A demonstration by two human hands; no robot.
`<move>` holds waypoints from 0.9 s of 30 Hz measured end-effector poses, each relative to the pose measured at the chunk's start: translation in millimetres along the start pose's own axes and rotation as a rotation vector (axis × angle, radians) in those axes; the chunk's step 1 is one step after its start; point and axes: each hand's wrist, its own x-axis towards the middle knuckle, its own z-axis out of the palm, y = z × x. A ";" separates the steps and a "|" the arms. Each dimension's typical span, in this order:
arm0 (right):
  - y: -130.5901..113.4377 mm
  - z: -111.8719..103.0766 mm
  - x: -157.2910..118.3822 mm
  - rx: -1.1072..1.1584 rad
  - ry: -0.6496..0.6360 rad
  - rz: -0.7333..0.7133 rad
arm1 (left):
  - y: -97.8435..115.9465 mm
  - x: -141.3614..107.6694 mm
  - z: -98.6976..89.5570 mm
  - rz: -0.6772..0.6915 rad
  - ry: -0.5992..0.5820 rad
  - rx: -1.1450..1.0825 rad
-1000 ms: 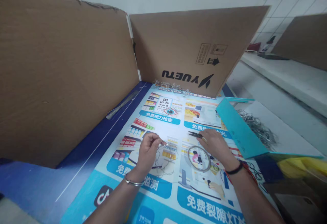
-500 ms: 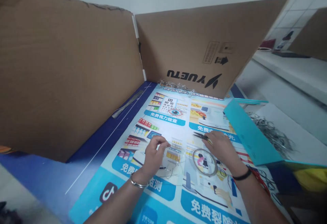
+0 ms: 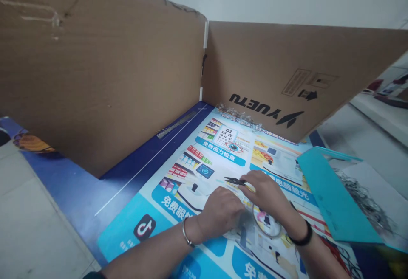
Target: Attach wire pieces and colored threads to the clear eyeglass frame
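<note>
My right hand (image 3: 263, 192) grips a small pair of dark needle-nose pliers (image 3: 234, 181), whose jaws point left and look slightly apart. Just below and left of it, my left hand (image 3: 221, 211) is closed, back of the hand up. Its fingertips are turned away, so what they pinch is hidden. A ring-shaped coil of wire (image 3: 267, 233) lies under my right wrist, partly covered. Beneath both hands spreads a printed poster (image 3: 127, 236) with blue labels and pictures.
Two tall cardboard panels (image 3: 143, 71) meet in a corner behind the poster. Small clear glittery pieces (image 3: 244, 115) line the right panel's foot. A turquoise box (image 3: 334, 202) with tangled metallic wire-like pieces (image 3: 363, 196) stands at right. Thin strips (image 3: 177, 125) lie by the left panel.
My left hand has moved right, towards my right hand, and turned so its back faces up. The pliers have shifted slightly down and left relative to the poster. The view has swung left.
</note>
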 end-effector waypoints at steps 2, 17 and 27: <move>-15.1 -1.8 22.9 -0.016 -0.034 -0.054 | 2.9 -2.1 1.4 0.045 0.001 0.010; -52.0 38.9 85.4 -0.237 -0.084 -0.340 | -2.3 -1.0 -3.9 0.018 -0.056 0.094; -19.1 18.2 68.9 -0.173 0.196 -0.273 | 0.4 -1.8 -5.4 -0.002 -0.092 0.116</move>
